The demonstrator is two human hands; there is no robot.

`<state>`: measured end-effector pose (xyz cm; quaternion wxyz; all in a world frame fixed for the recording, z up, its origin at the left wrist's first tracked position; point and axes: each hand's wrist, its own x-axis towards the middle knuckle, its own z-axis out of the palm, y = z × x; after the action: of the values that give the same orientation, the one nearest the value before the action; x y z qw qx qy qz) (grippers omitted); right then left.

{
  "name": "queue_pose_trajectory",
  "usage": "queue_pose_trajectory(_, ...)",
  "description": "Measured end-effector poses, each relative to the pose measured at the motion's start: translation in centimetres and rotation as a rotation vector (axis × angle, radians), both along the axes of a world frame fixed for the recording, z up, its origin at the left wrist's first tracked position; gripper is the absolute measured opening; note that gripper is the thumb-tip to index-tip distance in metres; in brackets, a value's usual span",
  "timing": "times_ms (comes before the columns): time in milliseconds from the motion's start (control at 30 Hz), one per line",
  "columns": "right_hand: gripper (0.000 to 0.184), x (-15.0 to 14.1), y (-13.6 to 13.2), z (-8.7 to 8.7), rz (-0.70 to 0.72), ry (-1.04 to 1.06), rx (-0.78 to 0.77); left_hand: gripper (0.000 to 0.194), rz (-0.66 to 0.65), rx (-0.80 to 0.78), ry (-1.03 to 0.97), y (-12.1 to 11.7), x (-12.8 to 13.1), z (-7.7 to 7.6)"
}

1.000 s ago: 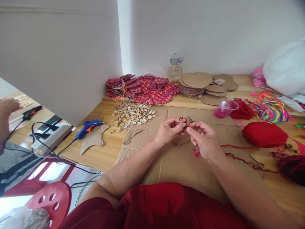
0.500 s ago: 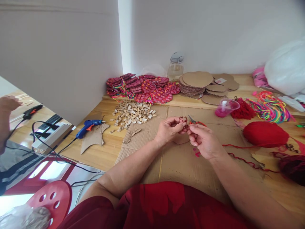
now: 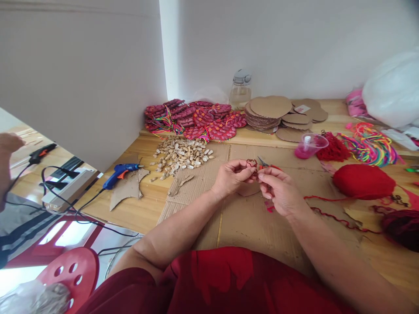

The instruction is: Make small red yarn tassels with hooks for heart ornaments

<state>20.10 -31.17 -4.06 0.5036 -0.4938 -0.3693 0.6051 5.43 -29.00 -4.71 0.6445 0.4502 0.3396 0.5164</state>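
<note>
A small curl of dark red yarn (image 3: 251,162) is pinched between my two hands above the cardboard sheet. My left hand (image 3: 231,176) is closed on it, thumb against fingers, with the loop standing out at the top. My right hand (image 3: 278,187) pinches the same yarn from the other side, fingertips nearly touching the left ones. Just behind the hands lie scissors (image 3: 265,164) with orange handles, partly hidden. A ball of red yarn (image 3: 364,182) and a dark maroon yarn ball (image 3: 402,229) rest to the right, strands running toward my right forearm.
A pile of peanut shells (image 3: 183,155) and a blue glue gun (image 3: 121,174) lie left. Decorated red pieces (image 3: 196,120), a bottle (image 3: 240,93) and stacked cardboard cutouts (image 3: 270,108) line the back. A plastic cup (image 3: 310,146) tilts near colourful cords (image 3: 373,146). Another person's arm (image 3: 8,152) shows far left.
My hands stay in nearly the same place, still pinching the yarn, with only slight finger movement. The whole view has shifted slightly.
</note>
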Motion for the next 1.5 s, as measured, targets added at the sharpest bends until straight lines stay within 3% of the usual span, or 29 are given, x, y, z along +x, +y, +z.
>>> queue_pose_trajectory(200, 0.030, 0.1, 0.0, -0.2, 0.036, -0.025, 0.024, 0.037, -0.011, -0.019, -0.008, 0.1, 0.0, -0.1)
queue_pose_trajectory(433, 0.019, 0.2, 0.2, -0.3, -0.024, -0.060, 0.035, 0.036, -0.035, -0.090, -0.079, 0.3, 0.0, -0.4)
queue_pose_trajectory(667, 0.014, -0.1, 0.1, -0.5, 0.028, -0.171, 0.077, 0.038, -0.087, -0.162, -0.115, 0.4, -0.1, -0.4)
queue_pose_trajectory(900, 0.016, 0.0, 0.1, -0.4, 0.026, -0.122, 0.070, 0.037, -0.148, -0.167, -0.112, 0.5, -0.3, -0.4)
queue_pose_trajectory(1167, 0.026, 1.0, 0.5, -0.1, -0.015, -0.050, 0.081, 0.038, -0.124, -0.160, -0.099, 0.4, -0.4, -0.2)
queue_pose_trajectory(1367, 0.021, 1.0, 0.3, -0.2, 0.041, -0.260, 0.223, 0.038, -0.135, -0.122, -0.066, 0.4, -0.1, -0.6)
queue_pose_trajectory(1500, 0.018, 1.2, 0.2, -0.2, -0.013, -0.433, 0.297, 0.038, -0.135, -0.078, -0.018, 0.4, -0.1, -0.8)
